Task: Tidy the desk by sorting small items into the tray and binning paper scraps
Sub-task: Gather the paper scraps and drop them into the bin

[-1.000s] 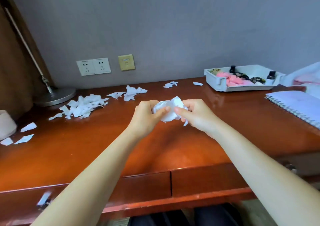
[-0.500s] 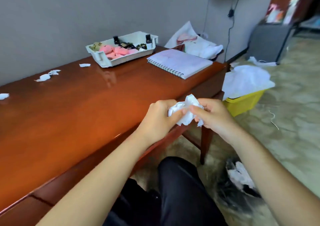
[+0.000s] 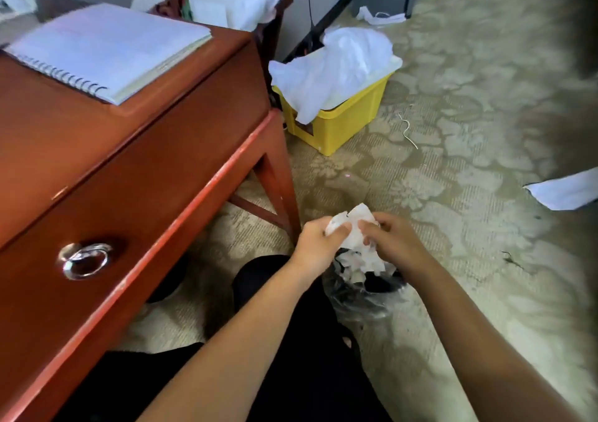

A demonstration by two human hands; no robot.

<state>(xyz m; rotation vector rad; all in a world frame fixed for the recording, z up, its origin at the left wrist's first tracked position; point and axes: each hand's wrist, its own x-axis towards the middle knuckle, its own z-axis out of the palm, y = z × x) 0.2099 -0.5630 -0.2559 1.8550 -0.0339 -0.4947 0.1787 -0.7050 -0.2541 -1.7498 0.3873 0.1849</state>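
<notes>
Over the bin (image 3: 372, 287), left hand (image 3: 318, 243) and right hand (image 3: 393, 243) both squeeze the paper (image 3: 354, 227), desk (image 3: 97, 169) at nine o'clock.

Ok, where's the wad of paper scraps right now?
Head view, lower centre: the wad of paper scraps is pinched between the left hand and right hand, over the bin on the floor, just right of the desk leg.

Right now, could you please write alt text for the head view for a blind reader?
The person's left hand and right hand grip a crumpled wad of white paper scraps over a black-lined floor bin. Beside them stands a reddish-brown wooden desk bearing a white spiral-bound notebook; beyond, a yellow plastic box.
</notes>
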